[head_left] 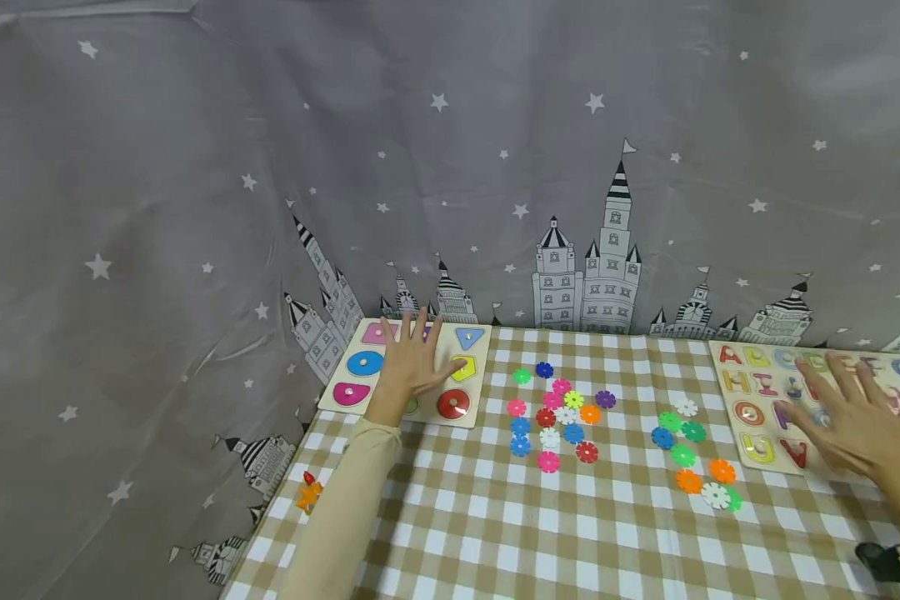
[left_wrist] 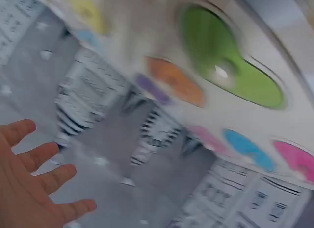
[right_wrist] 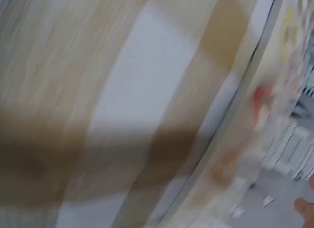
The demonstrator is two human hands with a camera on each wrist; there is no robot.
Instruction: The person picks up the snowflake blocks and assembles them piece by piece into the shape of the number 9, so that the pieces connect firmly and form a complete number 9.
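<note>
Fingers spread wide, my left hand (head_left: 411,362) is over the wooden shape puzzle board (head_left: 427,414) at the table's far left. The left wrist view shows that hand (left_wrist: 34,184) holding nothing, near a green heart piece (left_wrist: 211,46) and other coloured pieces with knobs. Over the alphabet puzzle board (head_left: 731,398) at the right, my right hand (head_left: 862,425) is likewise spread and holds nothing. Some letters lie hidden behind it. Only fingertips (right_wrist: 305,208) of it show in the blurred right wrist view. Whether either hand touches its board, I cannot tell.
Several coloured snowflake discs (head_left: 546,417) lie mid-table, and another group of discs (head_left: 683,455) sits right of them. An orange star-shaped toy (head_left: 309,495) is at the left edge. Checked cloth (head_left: 532,533) covers the table; a grey castle-print curtain (head_left: 450,183) hangs behind.
</note>
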